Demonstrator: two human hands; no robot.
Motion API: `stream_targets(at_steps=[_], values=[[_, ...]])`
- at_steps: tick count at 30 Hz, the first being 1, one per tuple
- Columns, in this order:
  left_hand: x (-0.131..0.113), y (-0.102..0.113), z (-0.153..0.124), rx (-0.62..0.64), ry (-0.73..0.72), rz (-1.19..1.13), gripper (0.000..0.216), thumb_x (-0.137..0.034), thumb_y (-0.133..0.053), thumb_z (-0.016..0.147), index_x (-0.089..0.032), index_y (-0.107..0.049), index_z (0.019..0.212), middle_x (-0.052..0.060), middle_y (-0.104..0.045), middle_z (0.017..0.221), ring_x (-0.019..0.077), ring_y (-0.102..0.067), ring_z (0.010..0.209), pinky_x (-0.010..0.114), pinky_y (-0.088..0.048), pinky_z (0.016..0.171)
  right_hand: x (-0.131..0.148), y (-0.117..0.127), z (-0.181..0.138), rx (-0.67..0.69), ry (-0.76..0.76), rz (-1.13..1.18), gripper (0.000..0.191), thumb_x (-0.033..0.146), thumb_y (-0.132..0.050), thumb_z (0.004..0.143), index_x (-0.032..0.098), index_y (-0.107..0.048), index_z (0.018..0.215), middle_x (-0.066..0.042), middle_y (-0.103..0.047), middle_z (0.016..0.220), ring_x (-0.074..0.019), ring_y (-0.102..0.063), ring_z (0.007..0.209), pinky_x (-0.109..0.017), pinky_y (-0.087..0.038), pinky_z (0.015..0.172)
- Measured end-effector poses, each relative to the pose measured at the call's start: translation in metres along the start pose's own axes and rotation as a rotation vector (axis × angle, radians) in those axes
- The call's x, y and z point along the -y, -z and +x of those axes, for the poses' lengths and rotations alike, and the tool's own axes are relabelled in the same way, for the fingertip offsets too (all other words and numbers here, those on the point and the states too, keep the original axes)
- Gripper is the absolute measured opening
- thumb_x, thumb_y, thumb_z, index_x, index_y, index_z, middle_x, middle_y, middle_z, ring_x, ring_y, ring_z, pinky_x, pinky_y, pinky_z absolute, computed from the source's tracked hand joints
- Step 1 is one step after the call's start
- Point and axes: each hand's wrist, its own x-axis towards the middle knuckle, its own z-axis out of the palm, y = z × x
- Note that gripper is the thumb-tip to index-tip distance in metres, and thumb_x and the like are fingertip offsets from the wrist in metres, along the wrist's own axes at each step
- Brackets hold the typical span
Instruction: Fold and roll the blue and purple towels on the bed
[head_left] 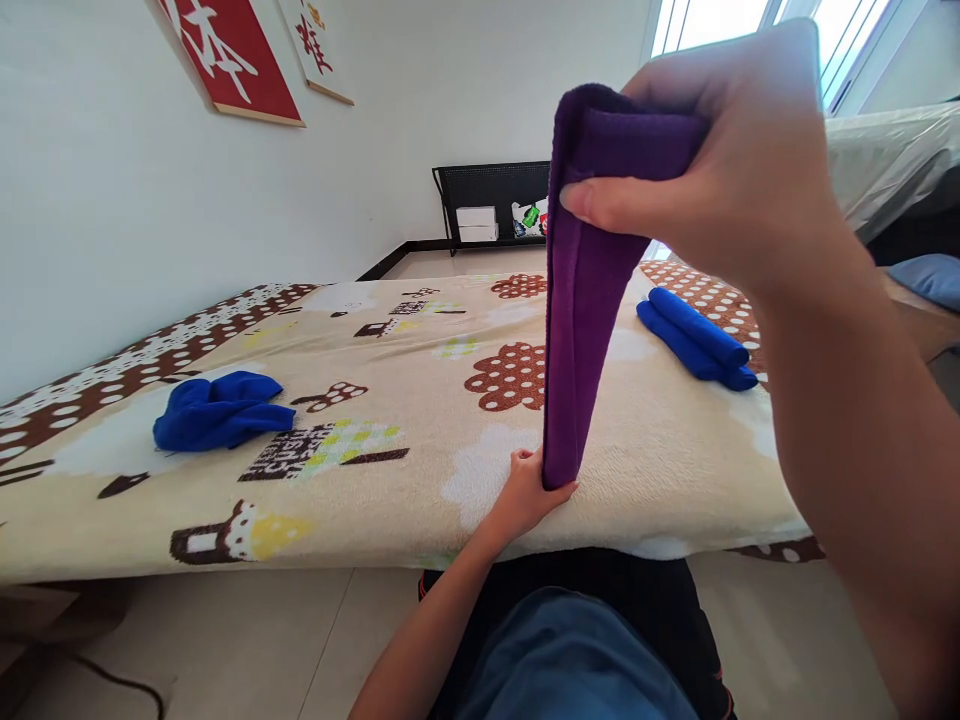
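Observation:
A purple towel (581, 300), folded into a long narrow strip, is stretched upright in front of me. My right hand (739, 150) grips its upper end, thumb on the near side and the fingers mostly hidden behind. At the lower end, just over the blanket's near edge, my left hand (529, 492) is closed around the cloth. A crumpled blue towel (221, 410) lies to the left on the patterned blanket (420, 510). Off to the right rest rolled or folded blue towels (697, 340), apart from both hands.
The blanket covers a bed-like surface whose front edge is close to my lap. Behind it stands a black metal rack (491, 185) with a white box (477, 224). Red and white hangings (232, 60) are on the left wall. A dark cable (112, 675) lies at lower left.

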Motion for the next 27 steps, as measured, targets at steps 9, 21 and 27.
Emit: stream_targets(at_steps=[9,21,27], values=[[-0.004,0.001,-0.003,0.032,0.021,0.055,0.033,-0.035,-0.075,0.076,-0.02,-0.064,0.103,0.004,-0.068,0.098,0.0263,-0.058,0.103,0.04,-0.039,0.097,-0.007,-0.008,-0.005,0.001,-0.023,0.147,0.024,0.031,-0.078,0.074,0.019,-0.059,0.066,0.005,-0.045,0.06,-0.0077,-0.037,0.059,-0.025,-0.028,0.049],[-0.021,-0.03,0.019,-0.039,-0.137,0.071,0.061,-0.037,-0.079,0.076,-0.024,-0.054,0.13,0.009,-0.054,0.142,0.0301,-0.046,0.133,0.049,-0.03,0.108,-0.039,0.027,-0.01,-0.04,-0.034,-0.052,0.03,0.035,-0.081,0.073,0.013,-0.063,0.067,0.008,-0.037,0.054,-0.0022,-0.031,0.056,-0.023,-0.021,0.051],[-0.024,-0.035,0.017,0.019,-0.161,0.136,0.069,-0.042,-0.079,0.075,-0.023,-0.05,0.135,0.014,-0.049,0.147,0.0335,-0.041,0.138,0.052,-0.027,0.11,-0.049,0.026,-0.012,0.098,-0.078,-0.114,0.038,0.046,-0.08,0.071,0.009,-0.07,0.076,0.01,-0.047,0.055,0.0005,-0.039,0.055,-0.018,-0.028,0.052]])
